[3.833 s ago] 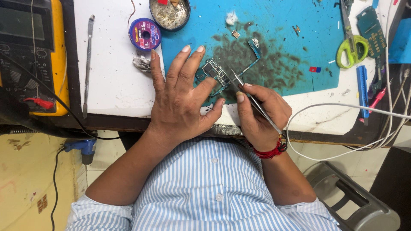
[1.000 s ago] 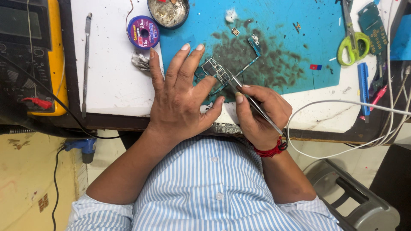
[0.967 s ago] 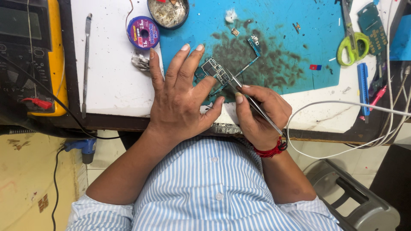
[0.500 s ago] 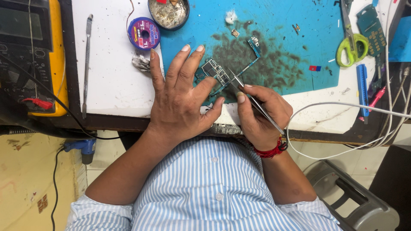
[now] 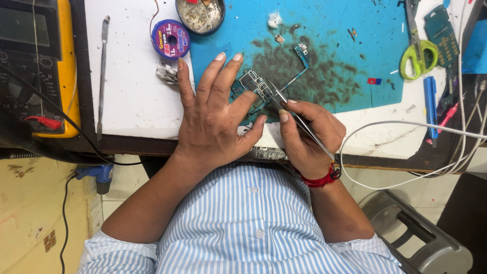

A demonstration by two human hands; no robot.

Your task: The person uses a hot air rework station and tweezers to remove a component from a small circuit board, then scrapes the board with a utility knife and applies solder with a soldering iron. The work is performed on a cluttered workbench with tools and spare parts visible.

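Press your flat, open left hand [image 5: 213, 119] on the circuit board [image 5: 252, 86]; keep your right hand [image 5: 307, 134] pinching the tweezers [image 5: 299, 119] steady.

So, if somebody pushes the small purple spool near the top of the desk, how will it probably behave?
The purple spool lies flat on its broad side on the white surface, so it would probably slide, not roll. It looks small and thin, so likely light and easy to knock. A wire leads away from it, which may tug or uncoil when it moves.
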